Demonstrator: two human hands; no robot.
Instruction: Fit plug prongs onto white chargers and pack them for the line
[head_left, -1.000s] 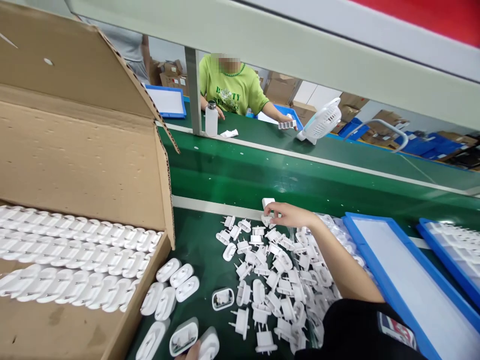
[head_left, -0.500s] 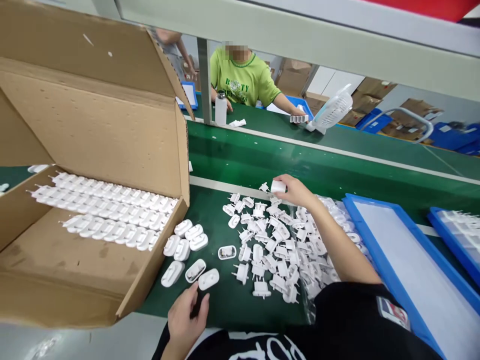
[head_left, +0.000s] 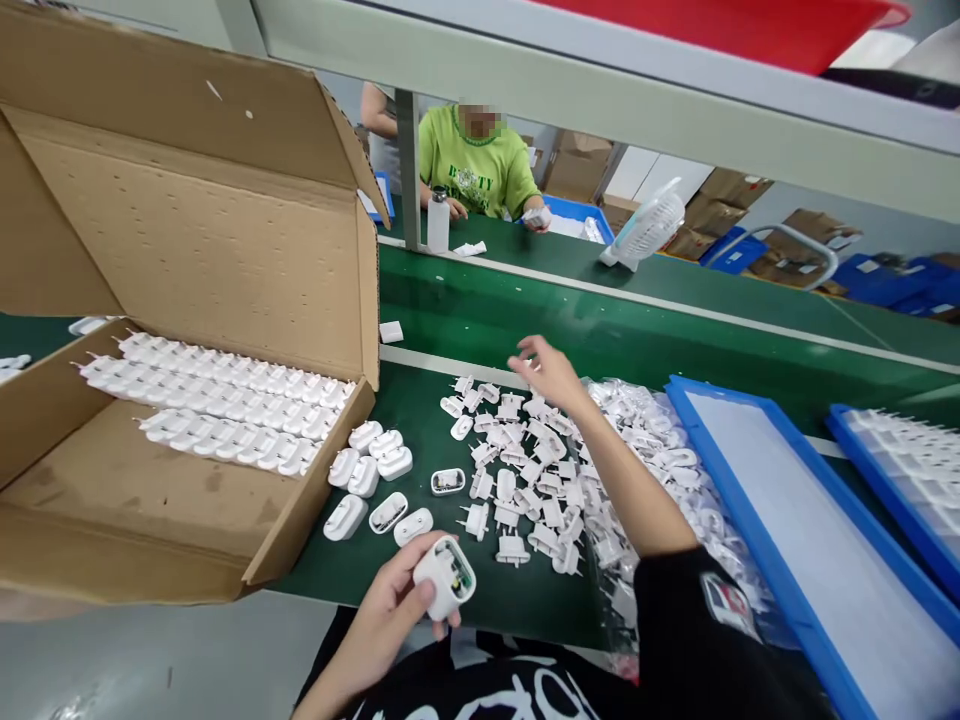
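Note:
My left hand [head_left: 409,590] grips a white charger housing [head_left: 445,578] near the table's front edge. Its open end faces up and to the right, showing a circuit board inside. At the far end of a heap of white plug pieces with metal pins [head_left: 517,465], my right hand [head_left: 544,370] hovers with its fingers apart; a small white piece shows by the fingertips. Left of the heap lies an open housing [head_left: 448,482] with parts inside. Another open housing [head_left: 388,512] and several closed white chargers [head_left: 363,476] rest beside the cardboard box.
The cardboard box [head_left: 300,530] on the left holds rows of white chargers [head_left: 217,400]. A clear bag of white pieces [head_left: 667,450] lies right of the heap, beside blue trays [head_left: 750,500]. Behind runs a green belt [head_left: 600,325]; a person in green [head_left: 480,165] sits beyond it.
The white housing earlier in my right hand is gone from it; my left hand, empty before, now holds a white housing. My right hand's fingers have spread. The person opposite has drawn one hand in.

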